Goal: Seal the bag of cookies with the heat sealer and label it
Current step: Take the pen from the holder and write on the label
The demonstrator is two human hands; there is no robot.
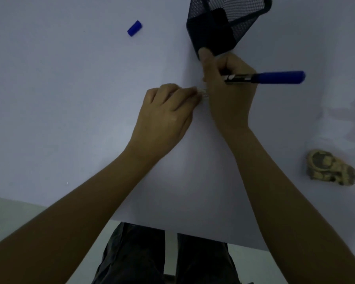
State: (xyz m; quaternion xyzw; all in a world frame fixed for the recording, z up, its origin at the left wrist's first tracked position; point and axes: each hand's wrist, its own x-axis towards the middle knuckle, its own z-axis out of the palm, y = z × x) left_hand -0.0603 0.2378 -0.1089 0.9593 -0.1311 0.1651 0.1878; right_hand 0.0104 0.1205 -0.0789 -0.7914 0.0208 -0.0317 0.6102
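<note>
My right hand grips a blue marker that lies across its fingers, its blue end pointing right; the tip is hidden by the hand. My left hand rests on the white table with its fingers pinched on a small clear piece, perhaps a label or bag edge, right beside the right hand. A clear bag of cookies lies at the right of the table, away from both hands. No heat sealer is in view.
A black mesh pen holder stands just beyond my right hand, whose thumb touches its base. A blue marker cap lies at the far left. The table's near edge runs above my dark-trousered legs.
</note>
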